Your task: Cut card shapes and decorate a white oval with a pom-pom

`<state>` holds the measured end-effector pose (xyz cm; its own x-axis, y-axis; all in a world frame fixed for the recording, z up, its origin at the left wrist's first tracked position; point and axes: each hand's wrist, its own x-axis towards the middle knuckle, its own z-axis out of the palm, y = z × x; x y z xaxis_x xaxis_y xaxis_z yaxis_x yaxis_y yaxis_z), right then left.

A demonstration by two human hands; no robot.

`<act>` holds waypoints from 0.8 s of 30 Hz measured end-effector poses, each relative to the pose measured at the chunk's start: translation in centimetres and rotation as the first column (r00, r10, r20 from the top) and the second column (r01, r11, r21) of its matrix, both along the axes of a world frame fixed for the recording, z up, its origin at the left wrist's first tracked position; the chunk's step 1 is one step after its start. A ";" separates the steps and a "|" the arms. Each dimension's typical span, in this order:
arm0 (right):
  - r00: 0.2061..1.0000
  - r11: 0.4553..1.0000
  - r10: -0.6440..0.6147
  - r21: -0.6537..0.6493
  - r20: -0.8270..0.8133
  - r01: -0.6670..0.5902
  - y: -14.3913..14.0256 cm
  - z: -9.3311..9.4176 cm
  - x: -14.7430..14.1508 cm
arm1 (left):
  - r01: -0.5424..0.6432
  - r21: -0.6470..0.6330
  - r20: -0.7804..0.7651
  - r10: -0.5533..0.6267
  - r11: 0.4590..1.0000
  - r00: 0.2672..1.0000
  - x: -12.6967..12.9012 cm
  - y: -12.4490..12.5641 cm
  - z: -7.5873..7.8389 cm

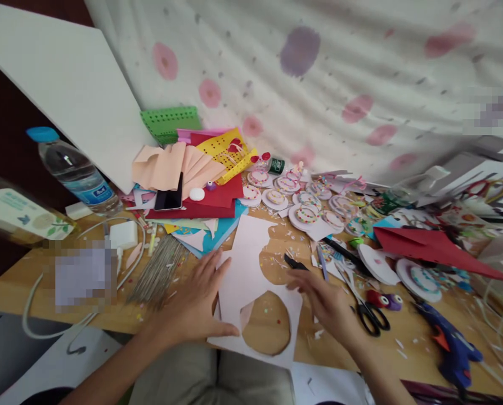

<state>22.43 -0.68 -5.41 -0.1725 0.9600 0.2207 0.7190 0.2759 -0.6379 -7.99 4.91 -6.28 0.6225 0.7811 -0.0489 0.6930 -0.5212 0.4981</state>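
Far left I see a water bottle [72, 169] lying tilted at the worktop [19, 281] edge, with a white charger [124, 234] and cable just beside it. Next a bundle of thin sticks [158, 270], and behind it a stack of coloured paper [201, 180] with a phone [170, 197] on top. My left hand [196, 301] lies flat, fingers spread wide, pressing the left edge of the white paper sheet [245, 270]. That sheet sits at the near middle of the worktop, with a round hole cut in it showing wood through. My right hand [327, 304] hovers over the sheet's right edge, blurred, fingers loosely open; something dark [296, 262] at its fingertips, can't tell if it is gripped. Behind, a cluster of round decorated discs [297, 202]. Right of the hand, black-handled scissors [367, 312] lie flat, then red folded paper [429, 247], and a blue glue gun [449, 343] near the front edge.
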 end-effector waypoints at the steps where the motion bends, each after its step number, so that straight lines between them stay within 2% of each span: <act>1: 0.997 0.997 -0.066 0.040 0.029 0.064 -0.4 0.0 1.1 | 0.018 -0.004 -0.019 -0.018 1.000 1.000 0.6 0.4 -0.2; 3: 0.979 0.978 -0.168 0.148 0.118 0.150 -1.5 -0.3 3.1 | 0.050 0.000 -0.049 -0.050 0.999 0.998 1.6 1.3 -0.3; 5: 0.949 0.956 -0.231 0.230 0.214 0.181 -2.6 -1.1 4.3 | 0.085 0.020 -0.078 -0.084 0.996 0.993 2.3 2.2 -0.1; 7: 0.911 0.951 -0.276 0.221 0.305 0.214 -3.5 -2.0 4.7 | 0.126 0.069 -0.092 -0.120 0.990 0.989 2.7 3.0 0.2; 10: 0.869 0.953 -0.304 0.114 0.389 0.282 -3.6 -2.5 4.5 | 0.163 0.160 -0.085 -0.151 0.974 0.985 3.3 4.5 0.6; 12: 0.878 0.946 -0.318 0.063 0.358 0.318 -2.7 -2.0 4.6 | 0.191 0.185 -0.077 -0.179 0.964 0.981 3.7 5.6 0.5; 14: 0.888 0.929 -0.367 0.071 0.275 0.362 -1.3 -0.9 5.3 | 0.228 0.184 -0.081 -0.216 0.956 0.973 4.1 6.7 0.0; 18: 0.878 0.883 -0.468 0.068 0.098 0.464 2.1 1.0 8.1 | 0.274 0.206 -0.123 -0.253 0.939 0.960 4.2 7.8 -1.5; 21: 0.856 0.857 -0.515 0.002 0.033 0.515 5.0 1.1 10.4 | 0.271 0.266 -0.128 -0.244 0.925 0.961 3.5 7.5 -2.6; 24: 0.813 0.811 -0.581 -0.099 -0.030 0.576 8.3 0.2 12.3 | 0.254 0.278 -0.160 -0.217 0.926 0.963 2.7 7.0 -3.0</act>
<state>34.73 7.66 -5.22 0.4312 0.8929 0.1296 0.6914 -0.2346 -0.6833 -5.31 11.94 -9.33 0.7940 0.6038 0.0713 0.5787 -0.7865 0.2160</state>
